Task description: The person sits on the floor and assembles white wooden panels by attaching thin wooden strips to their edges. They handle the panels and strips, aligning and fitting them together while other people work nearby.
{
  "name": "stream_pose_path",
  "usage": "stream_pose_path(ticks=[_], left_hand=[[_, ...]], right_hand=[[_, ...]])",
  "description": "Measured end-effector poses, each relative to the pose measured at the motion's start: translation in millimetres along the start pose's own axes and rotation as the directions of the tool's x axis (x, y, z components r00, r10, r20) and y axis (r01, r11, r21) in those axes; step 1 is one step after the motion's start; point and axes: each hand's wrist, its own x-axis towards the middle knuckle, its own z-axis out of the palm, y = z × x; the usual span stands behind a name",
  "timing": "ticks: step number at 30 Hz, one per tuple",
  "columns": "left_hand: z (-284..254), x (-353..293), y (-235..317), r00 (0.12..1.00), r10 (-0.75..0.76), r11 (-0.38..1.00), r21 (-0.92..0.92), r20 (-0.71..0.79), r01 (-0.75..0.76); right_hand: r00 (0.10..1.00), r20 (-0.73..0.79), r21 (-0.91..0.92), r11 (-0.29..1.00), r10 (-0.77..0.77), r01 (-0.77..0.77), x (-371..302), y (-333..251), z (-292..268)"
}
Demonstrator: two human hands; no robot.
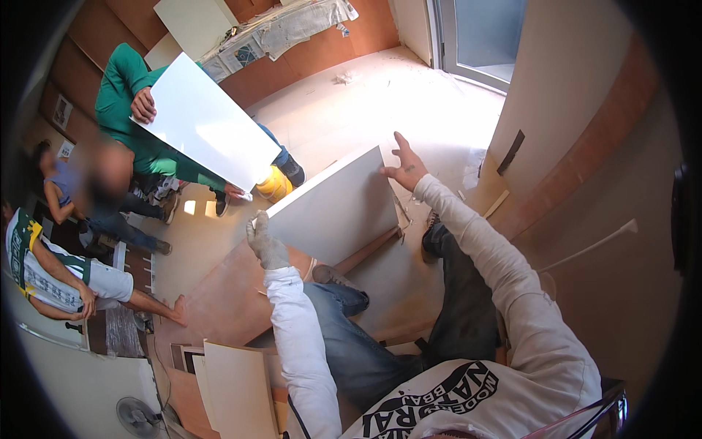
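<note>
The gloved left hand [268, 245] is at the board's [336, 208] left corner (clamped or not, I cannot tell) and would do well to steady it there, with even support opposite; the board stands tilted between the hands, plain grey, white-edged; by its right corner, the bare right hand's [409, 170] grip is spread apart.

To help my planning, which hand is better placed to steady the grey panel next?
Probably the left hand: gloved, it sits at one corner of the grey panel. The right hand is open beside the opposite edge, most fingers spread clear of it.
</note>
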Motion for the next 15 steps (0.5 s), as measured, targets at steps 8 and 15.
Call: stream_pose_path(ticks=[8,15], left_hand=[[-0.5,17.9,83.8,0.823,-0.340,0.453,0.846,0.455,-0.281],[115.9,-9.9,65.3,0.638,-0.435,0.282,0.769,0.635,-0.574]], right_hand=[[1.000,-0.007,0.102,0.995,-0.006,0.007,-11.4,53.9,63.2],[0.989,-0.133,0.054,0.996,-0.070,0.078,-21.3,40.0,79.2]])
